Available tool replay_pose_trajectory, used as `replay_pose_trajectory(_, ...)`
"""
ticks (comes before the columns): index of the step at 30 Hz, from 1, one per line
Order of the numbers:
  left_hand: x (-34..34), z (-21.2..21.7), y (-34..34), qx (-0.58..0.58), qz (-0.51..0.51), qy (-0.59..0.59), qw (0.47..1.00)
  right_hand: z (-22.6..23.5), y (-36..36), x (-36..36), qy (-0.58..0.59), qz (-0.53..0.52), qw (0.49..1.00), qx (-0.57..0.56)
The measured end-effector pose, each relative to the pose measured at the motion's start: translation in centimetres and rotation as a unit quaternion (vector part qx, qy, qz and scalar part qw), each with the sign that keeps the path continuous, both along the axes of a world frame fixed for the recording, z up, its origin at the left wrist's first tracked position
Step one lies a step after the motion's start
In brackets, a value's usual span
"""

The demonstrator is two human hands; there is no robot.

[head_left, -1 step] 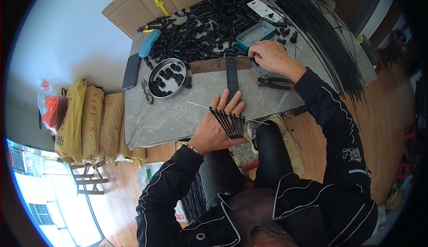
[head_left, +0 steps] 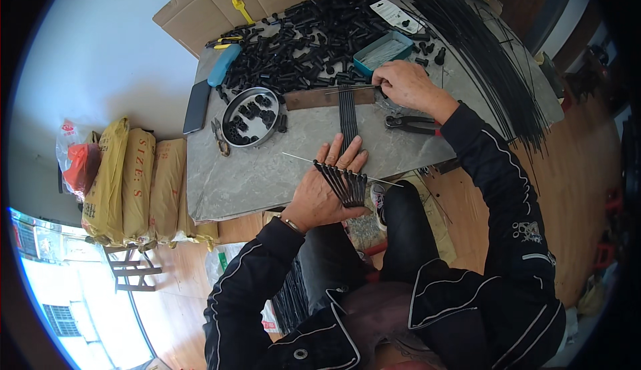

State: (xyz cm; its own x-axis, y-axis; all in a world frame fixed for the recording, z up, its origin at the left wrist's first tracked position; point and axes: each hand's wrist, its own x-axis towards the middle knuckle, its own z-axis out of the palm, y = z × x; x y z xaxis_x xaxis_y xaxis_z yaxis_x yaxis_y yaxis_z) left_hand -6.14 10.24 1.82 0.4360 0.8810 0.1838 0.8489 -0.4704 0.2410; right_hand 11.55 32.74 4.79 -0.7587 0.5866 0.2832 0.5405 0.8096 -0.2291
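Note:
My left hand [head_left: 319, 195] lies palm down near the table's front edge, its fingers stretched out and spread. A row of thin black rods [head_left: 347, 117] runs from a brown wooden bar [head_left: 310, 99] to these fingers. Their near ends fan out across the back of the hand, crossed by a thin metal wire [head_left: 298, 157] sticking out at both sides. How the rods pass the fingers is partly hidden. My right hand [head_left: 406, 84] is closed in a pinch on thin metal wires [head_left: 352, 90], which lie across the rods at the bar.
Black tubular parts [head_left: 287, 43] are heaped at the back. A teal box [head_left: 384, 53] of thin wires stands beside my right hand, with pincers [head_left: 410, 124] nearer me. Long black rods [head_left: 481, 69] lie right; a round metal tray [head_left: 230, 113] and scissors [head_left: 219, 136] left.

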Motion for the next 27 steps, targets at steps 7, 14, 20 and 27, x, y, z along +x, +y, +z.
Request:
replay_pose_trajectory(7,-0.1,-0.1,0.0,0.000,0.000,-0.005,1.000,0.2,0.0,-0.4,-0.013,-0.012,1.000,-0.011)
replay_pose_trajectory(14,0.0,0.1,0.0,-0.005,0.003,-0.002,1.000,-0.5,0.8,-1.1,0.002,0.005,1.000,0.008)
replay_pose_trajectory(20,0.0,-0.1,0.0,-0.002,0.004,-0.003,1.000,-0.2,1.6,-2.1,-0.019,0.022,0.999,-0.020)
replay_pose_trajectory(27,-0.2,-0.2,-0.1,-0.007,0.007,0.001,1.000,-0.2,1.6,-3.1,-0.033,0.038,0.998,-0.023)
